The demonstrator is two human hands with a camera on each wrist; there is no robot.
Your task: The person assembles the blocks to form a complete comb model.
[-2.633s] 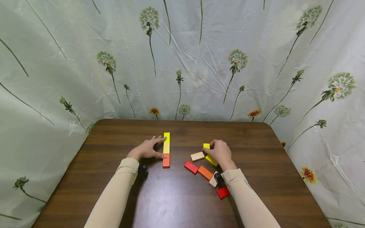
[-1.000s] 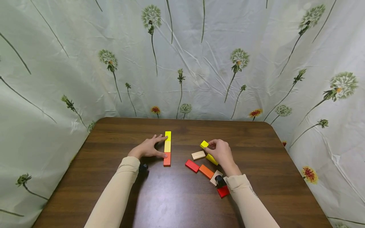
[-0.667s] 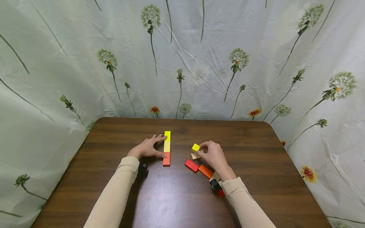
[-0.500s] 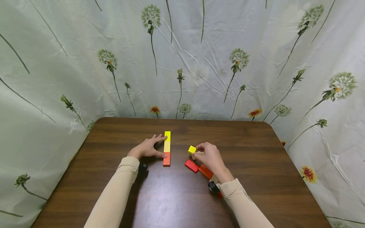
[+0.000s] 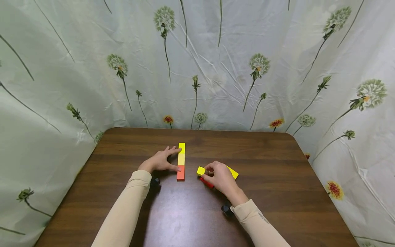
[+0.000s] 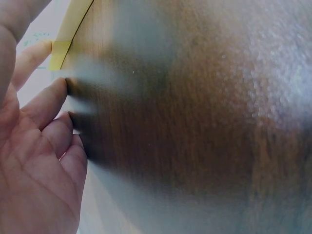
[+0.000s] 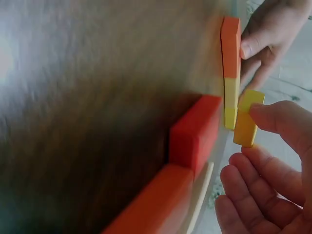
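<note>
My left hand (image 5: 158, 161) lies beside a straight row of blocks, fingers spread. Its thumb touches the orange block (image 5: 181, 174) at the near end, and its index finger touches the yellow block (image 5: 181, 146) at the far end. Between them sits a pale yellow block (image 5: 181, 159). To the right of the row, my right hand (image 5: 221, 176) pinches a small yellow block (image 5: 201, 171) between thumb and index finger. In the right wrist view, this yellow block (image 7: 247, 119) shows above the table, the other fingers loosely bent below it.
Under and beside my right hand lie a red block (image 7: 195, 134), an orange block (image 7: 158, 204) and a plain wooden block (image 7: 199, 197). Another yellow block (image 5: 233, 173) shows behind that hand. The brown table (image 5: 185, 212) meets a flower-printed curtain (image 5: 135, 51) at the back.
My right hand has lifted the small yellow block from the far side of the loose blocks and carried it left and nearer, toward the row. The left hand has stayed in place.
</note>
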